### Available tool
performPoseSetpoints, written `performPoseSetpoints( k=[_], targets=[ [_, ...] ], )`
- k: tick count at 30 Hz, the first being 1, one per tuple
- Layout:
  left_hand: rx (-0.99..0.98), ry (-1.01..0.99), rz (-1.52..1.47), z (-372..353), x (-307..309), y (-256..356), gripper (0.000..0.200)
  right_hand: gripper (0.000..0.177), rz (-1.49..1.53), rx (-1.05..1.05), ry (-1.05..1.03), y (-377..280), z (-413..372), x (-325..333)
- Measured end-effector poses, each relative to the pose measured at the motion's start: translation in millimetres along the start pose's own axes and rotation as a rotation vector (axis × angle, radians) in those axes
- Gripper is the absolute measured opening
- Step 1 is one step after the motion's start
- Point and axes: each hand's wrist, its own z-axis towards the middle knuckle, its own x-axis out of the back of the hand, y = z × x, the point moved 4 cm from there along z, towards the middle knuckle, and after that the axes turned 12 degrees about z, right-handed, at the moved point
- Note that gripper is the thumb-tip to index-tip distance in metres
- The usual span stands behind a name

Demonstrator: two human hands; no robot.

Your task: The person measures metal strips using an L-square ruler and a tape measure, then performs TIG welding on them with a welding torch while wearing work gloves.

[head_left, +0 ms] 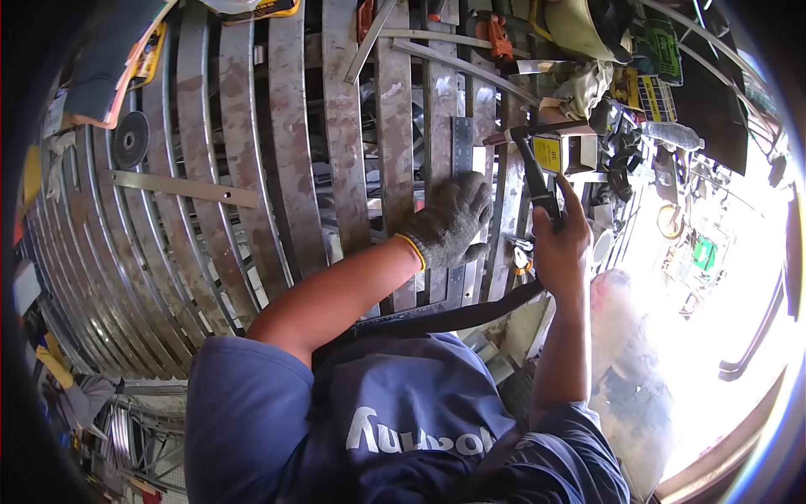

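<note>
My left hand [452, 222], in a grey knitted glove with a yellow cuff, lies over the slatted metal bench [290, 139]. Its thumb is apart from its bent fingers, and its palm side is hidden. A dark metal ruler [462, 144] sticks out beyond the fingers. My right hand [564, 245] is bare and wrapped round the black handle of a welding torch [534, 172], with the index finger stretched along it. The torch neck bends above the slats, beside a yellow box [547, 154]. A thick black cable [470, 316] crosses in front of my body.
A flat metal strip [180, 188] and a grinding disc [132, 139] lie at the left. Orange clamps [500, 37] and curved metal strips are at the far edge. Rags, boxes and tools crowd the right side, beside a brightly lit floor.
</note>
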Motion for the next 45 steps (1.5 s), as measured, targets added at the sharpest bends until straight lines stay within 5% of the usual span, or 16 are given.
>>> performPoseSetpoints(
  k=[45],
  targets=[
    [-0.032,-0.036,0.015,1,-13,7,0.081,0.064,-0.151,0.050,-0.090,-23,5,-9]
  ],
)
